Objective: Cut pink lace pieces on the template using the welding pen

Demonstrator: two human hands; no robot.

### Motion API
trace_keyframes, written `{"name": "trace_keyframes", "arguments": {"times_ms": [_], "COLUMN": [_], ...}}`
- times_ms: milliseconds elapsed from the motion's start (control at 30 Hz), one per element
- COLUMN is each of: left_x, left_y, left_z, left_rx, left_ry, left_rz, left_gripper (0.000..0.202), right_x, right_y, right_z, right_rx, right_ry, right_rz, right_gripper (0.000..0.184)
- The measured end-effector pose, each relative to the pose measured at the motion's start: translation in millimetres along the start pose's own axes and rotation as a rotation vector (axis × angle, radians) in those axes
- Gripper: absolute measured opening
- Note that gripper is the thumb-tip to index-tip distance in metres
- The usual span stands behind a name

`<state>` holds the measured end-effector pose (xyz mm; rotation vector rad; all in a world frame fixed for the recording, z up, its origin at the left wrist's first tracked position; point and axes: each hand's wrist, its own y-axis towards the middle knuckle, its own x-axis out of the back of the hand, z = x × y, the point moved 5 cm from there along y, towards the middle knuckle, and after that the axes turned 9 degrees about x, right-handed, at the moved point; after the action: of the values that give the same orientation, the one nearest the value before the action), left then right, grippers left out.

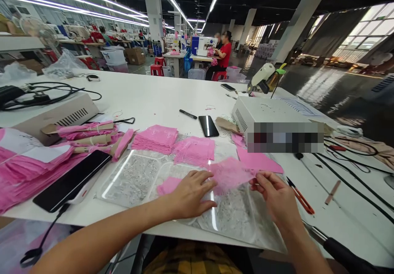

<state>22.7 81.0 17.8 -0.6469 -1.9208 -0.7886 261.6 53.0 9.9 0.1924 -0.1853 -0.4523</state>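
Note:
A thin, sheer pink fabric piece [230, 172] stretches between my hands above a clear plastic sheet [132, 179]. My right hand [275, 189] pinches its right corner between thumb and fingers. My left hand [193, 194] lies flat with fingers spread, its fingertips at the fabric's left edge. Under and beside the left hand shows a small pink piece [168, 185]. Beyond them sit two stacks of pink lace pieces, a left stack [156, 138] and a middle stack [194, 150]. A flat pink piece [260, 161] lies behind my right hand.
A grey box [246, 113] with cables stands at right, near an orange cutter [301, 198]. A black phone [208, 126] and pen [188, 114] lie ahead. At left are a large black phone [74, 179] and pink bundles [89, 138]. A person in red [225, 52] sits farther off.

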Motion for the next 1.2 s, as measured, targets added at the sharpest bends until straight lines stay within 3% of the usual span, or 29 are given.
{"name": "trace_keyframes", "arguments": {"times_ms": [133,267,367,433,567,667,767,967,1067,1200], "left_x": [-16.7,-20.8,-12.1,1.9,41.7,63.8,67.0,53.2,52.9,54.6], "left_y": [10.2,18.5,17.6,11.4,-23.4,-59.7,-84.6,-89.7,-85.1,-82.4], "left_z": [-6.3,-17.3,-16.7,-3.1,44.2,66.1,69.7,66.3,66.0,66.9], "left_rx": [-0.072,-0.132,-0.127,-0.022,0.344,0.547,0.648,0.728,0.723,0.724], "left_ry": [0.007,0.005,-0.028,-0.070,-0.053,-0.001,0.005,-0.044,-0.100,-0.231], "left_rz": [0.083,0.190,0.249,0.224,0.069,0.017,0.024,-0.004,-0.011,-0.025], "left_gripper": [0.044,0.033,0.026,0.022,0.021,0.018,0.019,0.008,0.005,0.010], "right_x": [38.9,39.3,26.9,27.0,29.0,4.8,-40.7,-127.0,-145.8,-148.6], "right_y": [-27.0,-36.3,-37.6,-38.2,-40.1,-43.8,-50.5,-48.2,-42.5,-37.6], "right_z": [-26.9,-6.8,0.9,-0.8,3.5,14.9,27.0,27.0,23.0,22.8], "right_rx": [-0.067,0.242,0.418,0.445,0.526,0.594,0.639,0.573,0.495,0.442], "right_ry": [-0.292,-0.558,-0.691,-0.748,-0.722,-0.585,-0.471,-0.676,-0.807,-0.859], "right_rz": [-0.033,-0.003,0.178,0.227,0.203,0.319,0.500,0.725,0.759,0.751], "right_gripper": [0.037,0.031,0.023,0.023,0.022,0.017,0.018,0.019,0.015,0.015]}}
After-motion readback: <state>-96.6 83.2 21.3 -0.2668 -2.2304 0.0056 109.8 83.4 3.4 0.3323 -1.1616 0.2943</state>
